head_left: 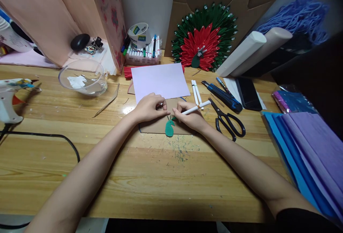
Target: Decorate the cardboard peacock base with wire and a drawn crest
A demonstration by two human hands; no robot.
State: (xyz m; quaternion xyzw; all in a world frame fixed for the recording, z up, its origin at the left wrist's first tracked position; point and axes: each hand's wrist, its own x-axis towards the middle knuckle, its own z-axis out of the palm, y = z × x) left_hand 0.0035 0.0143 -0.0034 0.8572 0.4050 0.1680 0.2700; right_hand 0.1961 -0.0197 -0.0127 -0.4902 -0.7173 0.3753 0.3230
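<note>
My right hand (191, 116) grips a white marker pen (195, 107), slanted with its tip end toward the small green cutout. This cutout (169, 128) has a rounded body, a pointed beak-like side and thin strands on top, and it lies on a piece of brown cardboard (152, 127). Just above and left of it, my left hand (151, 108) rests on the cardboard with curled fingers and the thumb close to the forefinger. Whatever those fingertips hold, if anything, is too small to see. A pale lilac sheet (160, 80) partly covers the cardboard beyond my hands.
Black scissors (227, 120), a blue utility knife (222, 95), two white pens (196, 92) and a phone (248, 94) lie to the right. Behind stand a red and green peacock (203, 40) and a marker box (143, 57). Leftward are a clear bowl (83, 79) and glue gun (10, 99).
</note>
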